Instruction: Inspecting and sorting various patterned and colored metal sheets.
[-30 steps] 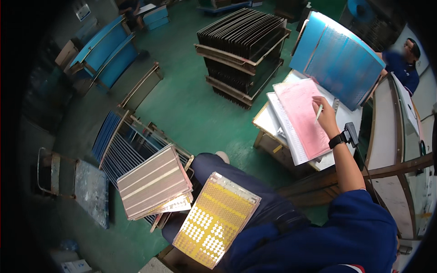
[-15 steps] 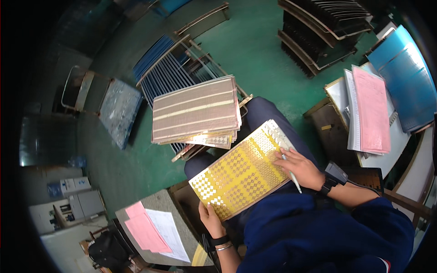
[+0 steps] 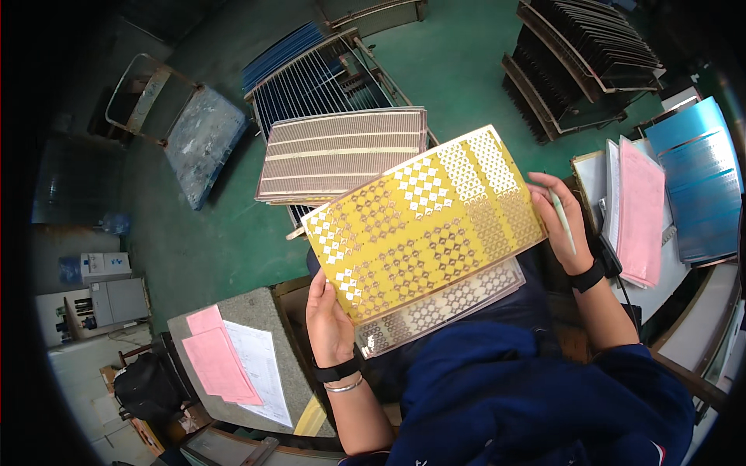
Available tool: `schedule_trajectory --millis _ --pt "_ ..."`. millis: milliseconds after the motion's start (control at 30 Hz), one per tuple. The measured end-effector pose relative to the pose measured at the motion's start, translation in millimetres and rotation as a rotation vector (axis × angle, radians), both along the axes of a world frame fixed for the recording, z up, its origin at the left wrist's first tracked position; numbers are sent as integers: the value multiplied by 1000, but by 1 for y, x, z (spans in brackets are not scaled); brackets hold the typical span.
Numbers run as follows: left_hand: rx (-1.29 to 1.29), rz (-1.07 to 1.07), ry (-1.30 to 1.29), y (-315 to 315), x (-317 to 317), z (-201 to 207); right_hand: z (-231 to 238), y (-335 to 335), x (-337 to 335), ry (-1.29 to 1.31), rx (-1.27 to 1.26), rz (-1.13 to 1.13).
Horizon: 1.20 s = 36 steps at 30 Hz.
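Note:
A yellow circuit board panel (image 3: 412, 256) with rows of shiny metallic pads is raised and tilted in front of me. My left hand (image 3: 329, 326) grips its lower left corner, thumb on the upper face. At the right edge, my right hand (image 3: 576, 252) holds the panel, with a pale slim pen (image 3: 561, 219) tucked between its fingers. Beneath the raised panel, partly hidden, another patterned panel (image 3: 474, 299) lies on my lap. Beyond, a stack of brownish striped panels (image 3: 334, 159) rests on a slotted rack; the raised panel overlaps its lower right part.
The slotted rack (image 3: 284, 85) stands on the green floor, with a blue platform cart (image 3: 206, 136) to its left. Dark racks (image 3: 575, 70) are at far right. Pink sheets (image 3: 643, 210) and blue panels (image 3: 691, 171) lie at right; a grey table (image 3: 284, 349) with papers is at lower left.
The yellow panel has been lifted and tilted off my lap, uncovering another panel beneath. My right hand has moved from its face to its right edge, still with the pen. The view has shifted slightly.

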<state>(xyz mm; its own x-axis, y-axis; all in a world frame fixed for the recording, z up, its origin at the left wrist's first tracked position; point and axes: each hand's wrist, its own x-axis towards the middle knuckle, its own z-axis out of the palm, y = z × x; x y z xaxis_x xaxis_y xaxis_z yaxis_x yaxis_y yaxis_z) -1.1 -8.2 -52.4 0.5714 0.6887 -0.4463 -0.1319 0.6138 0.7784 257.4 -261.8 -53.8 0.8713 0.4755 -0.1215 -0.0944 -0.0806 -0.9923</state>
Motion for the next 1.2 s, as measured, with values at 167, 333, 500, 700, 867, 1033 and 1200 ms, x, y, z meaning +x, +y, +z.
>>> schedule_trajectory --millis 167,333,500,700,867,1033,1200 --pt "-61 -88 -109 -3 16 12 5 -6 12 21 47 -34" --pt "-32 -98 -117 -5 22 15 2 -11 15 14 34 -51" --pt "-53 -91 -123 -7 24 16 1 -13 15 21 52 -58" --pt "-74 -77 -106 -9 25 20 4 -11 13 30 64 -57" --pt "-72 -66 -75 -9 23 17 5 -12 11 24 59 -50" --pt "-80 -67 -83 -10 24 16 3 -14 10 42 60 -62" --pt "-73 -70 -76 -10 21 16 5 -12 7 32 58 -65"
